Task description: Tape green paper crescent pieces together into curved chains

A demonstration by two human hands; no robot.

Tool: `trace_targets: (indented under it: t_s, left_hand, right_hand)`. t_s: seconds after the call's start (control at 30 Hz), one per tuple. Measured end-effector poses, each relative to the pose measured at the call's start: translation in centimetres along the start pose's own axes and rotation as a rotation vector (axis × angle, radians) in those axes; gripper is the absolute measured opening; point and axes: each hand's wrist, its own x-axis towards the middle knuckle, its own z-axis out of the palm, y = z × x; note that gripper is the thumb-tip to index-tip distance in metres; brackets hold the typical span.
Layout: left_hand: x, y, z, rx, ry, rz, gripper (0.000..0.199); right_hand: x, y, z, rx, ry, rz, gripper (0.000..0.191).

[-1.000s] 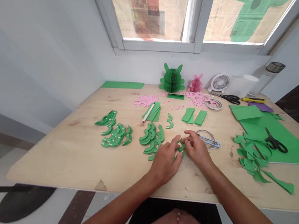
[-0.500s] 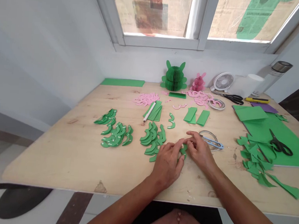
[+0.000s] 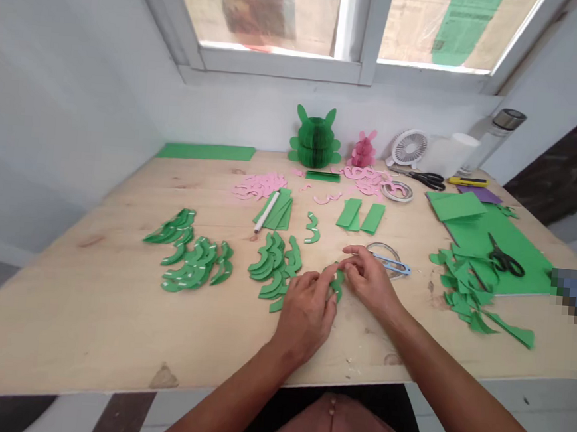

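My left hand [image 3: 305, 320] and my right hand [image 3: 368, 282] meet over the table, their fingertips pinching a small curved green paper piece [image 3: 336, 285]. Part of that piece is hidden by my fingers. Just left of my left hand lies a heap of green paper crescents [image 3: 274, 271] with white marks on them. Two more green crescent heaps [image 3: 189, 265] sit further left. Beyond my right hand are blue-handled snips [image 3: 392, 265] lying on a clear tape ring [image 3: 380, 252].
A green honeycomb paper figure [image 3: 315, 141] and a pink one [image 3: 363, 152] stand at the back, near pink paper crescents [image 3: 259, 186]. Green sheets, scraps [image 3: 465, 293] and black scissors [image 3: 502, 259] lie at right. A pixelated blue patch [image 3: 576, 298] covers the right edge.
The view has swung, so the table appears shifted left and tilted. My hands stay together on the green piece, and a pixelated blue patch has appeared at the right edge.
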Motion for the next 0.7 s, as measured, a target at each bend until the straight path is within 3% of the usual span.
trace_targets:
  t_s: [0.17, 0.3, 0.5, 0.7]
  left_hand:
    - [0.0, -0.1, 0.1, 0.028, -0.003, 0.034, 0.042]
    - [-0.1, 0.0, 0.0, 0.062, 0.028, 0.053, 0.034]
    - [-0.1, 0.2, -0.1, 0.116, -0.026, 0.094, 0.029]
    - [-0.1, 0.2, 0.0, 0.178, -0.035, 0.139, 0.028]
  right_hand:
    - [0.0, -0.5, -0.6, 0.022, 0.017, 0.049, 0.020]
    - [0.1, -0.7, -1.2, 0.037, -0.042, 0.084, 0.014]
    - [0.8, -1.6, -1.9, 0.103, -0.260, 0.178, 0.012]
    - [1.9, -2.6, -2.9, 0.001, -0.429, 0.244, 0.007]
